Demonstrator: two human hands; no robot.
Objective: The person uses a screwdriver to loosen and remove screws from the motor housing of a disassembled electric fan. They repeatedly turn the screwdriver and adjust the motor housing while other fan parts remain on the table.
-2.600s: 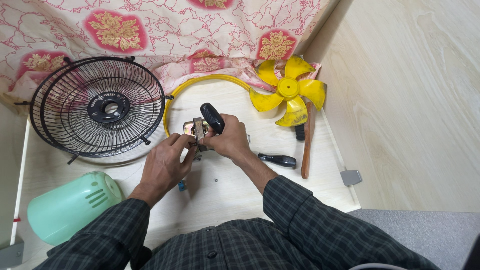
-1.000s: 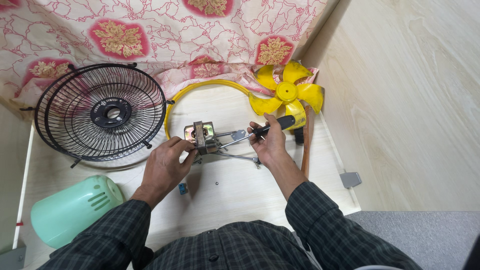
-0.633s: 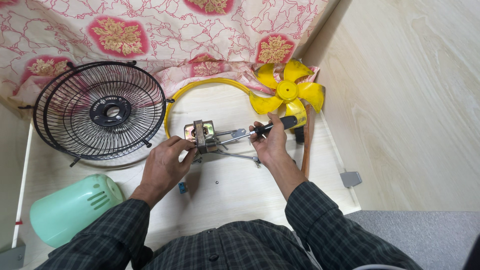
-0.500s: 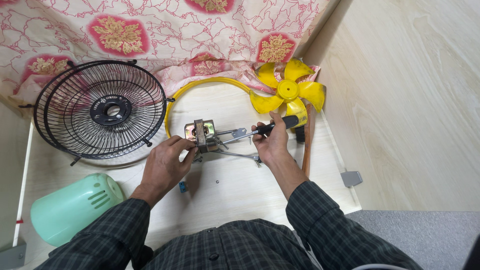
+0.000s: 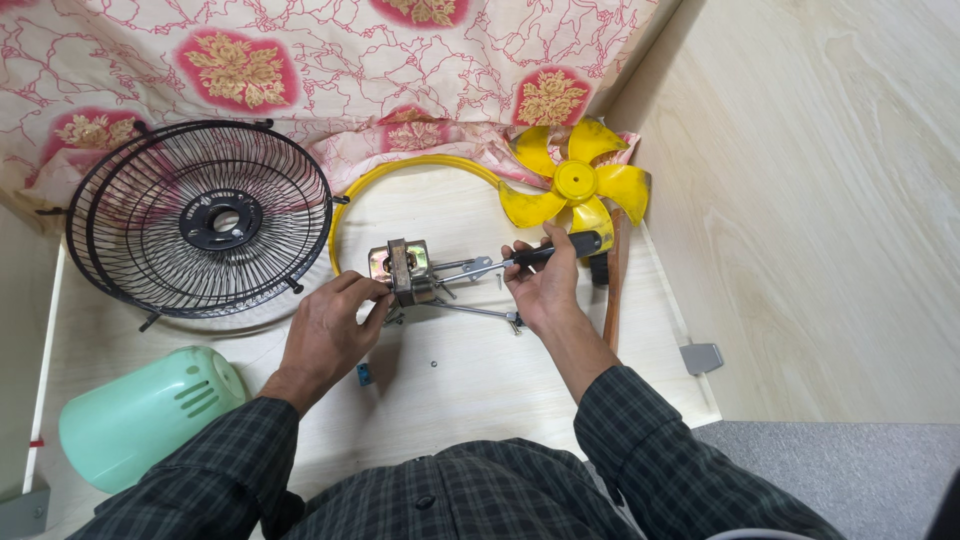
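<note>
Left hand: the left hand is closed on the fan motor, fingers pinching its near side and steadying it on the pale table.
Right hand: the right hand is clenched around the black handle of a screwdriver, thumb lying along the handle.
Motor position: near the table's middle, just inside the curve of the yellow ring, with thin metal bracket arms running from it toward 3 o'clock.
Screwdriver axis: its long axis runs from about 2 o'clock at the handle end down to 8 o'clock at the tip; the tip points at the motor's right side, and whether it touches a screw there is too small to tell.
Key relation: the motor lies at 9 o'clock from the right hand's grip, in line with the shaft; the left hand is the one on the motor, at its 7 o'clock side.
Surroundings: a black wire guard at 10 o'clock of the motor, a yellow fan blade at 2 o'clock, a mint green housing at 8 o'clock, a tiny loose screw at 5 o'clock.
</note>
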